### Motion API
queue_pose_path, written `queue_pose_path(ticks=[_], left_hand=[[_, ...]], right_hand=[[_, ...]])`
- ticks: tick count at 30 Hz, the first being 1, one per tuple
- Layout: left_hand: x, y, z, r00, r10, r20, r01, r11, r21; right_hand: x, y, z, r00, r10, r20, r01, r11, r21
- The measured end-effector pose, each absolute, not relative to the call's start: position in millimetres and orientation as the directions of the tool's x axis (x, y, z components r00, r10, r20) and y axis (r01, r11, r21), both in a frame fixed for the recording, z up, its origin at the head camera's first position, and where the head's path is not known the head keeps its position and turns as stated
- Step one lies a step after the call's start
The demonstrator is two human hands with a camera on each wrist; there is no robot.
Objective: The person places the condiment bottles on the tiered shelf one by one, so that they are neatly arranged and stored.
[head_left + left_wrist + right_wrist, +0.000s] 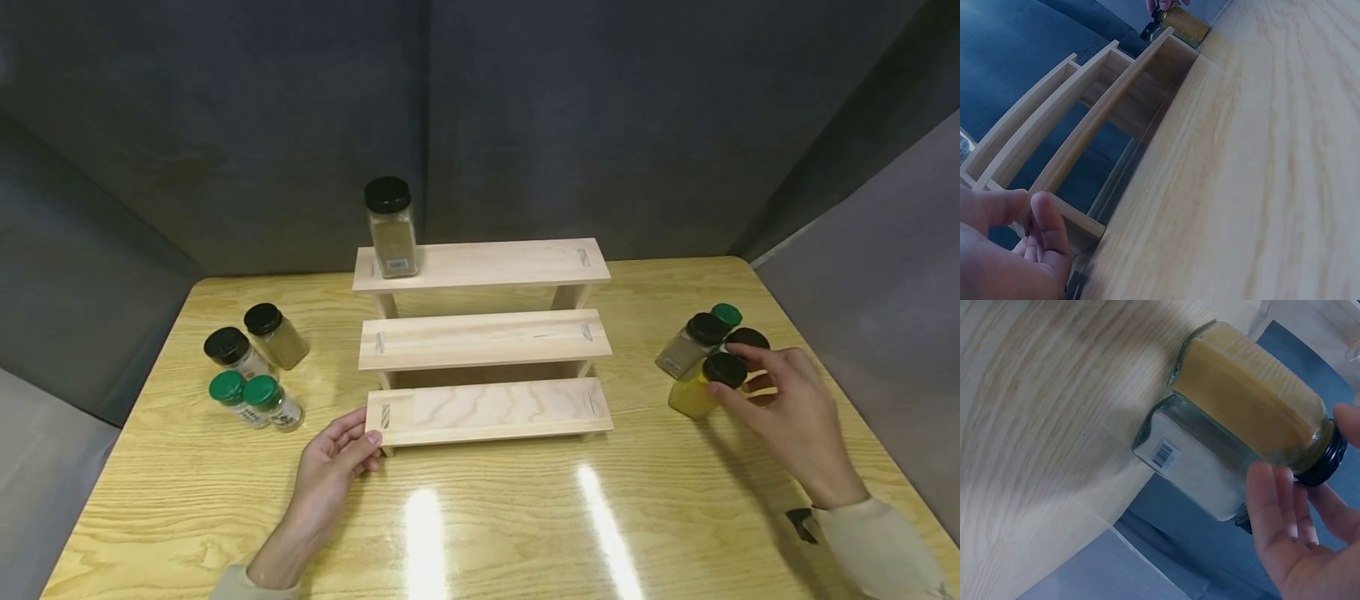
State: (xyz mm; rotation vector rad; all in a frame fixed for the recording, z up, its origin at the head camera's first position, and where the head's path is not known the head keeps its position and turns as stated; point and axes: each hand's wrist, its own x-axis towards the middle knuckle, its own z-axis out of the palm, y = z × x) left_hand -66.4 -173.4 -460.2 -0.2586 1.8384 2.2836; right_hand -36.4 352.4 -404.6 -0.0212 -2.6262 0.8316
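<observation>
Left hand (327,462) sits at eight o'clock from the middle of the wooden rack (487,340), its grip clamped, thumb over fingers, on the near left end of the lowest shelf (487,410). A hard pull or push there might skid or rock the rack. Between three and four o'clock, the right hand (798,417) has its grip together on the black lid (725,370) of a yellow jar (692,397), which seems to stand on the table (510,517). Since the hold is only at the lid, a smooth or loose cap could let the glass slip. Just beyond the yellow jar, a grey-brown jar (681,353) is at eleven o'clock, a green lid (726,314) at one, and another black lid lies close by the fingers; in such a cluster, a stray fingertip could tip a neighbour. At nine o'clock from the rack, two green-lidded jars stand nearer and two black-lidded ones farther. Farthest back, towards eleven, a tall jar (393,242) stands on the top shelf (502,265); a jolt to the rack might topple it.
</observation>
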Motion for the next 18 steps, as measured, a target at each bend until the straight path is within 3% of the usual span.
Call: queue_pose_path(ticks=[18], left_hand=[[-66.2, -174.2, -461.3, -0.97, 0.046, -0.24, -0.245, -0.203, 0.948]], right_hand=[[-41.3, 354.8, -410.5, -0.917, 0.122, 0.38, -0.113, 0.834, -0.541]])
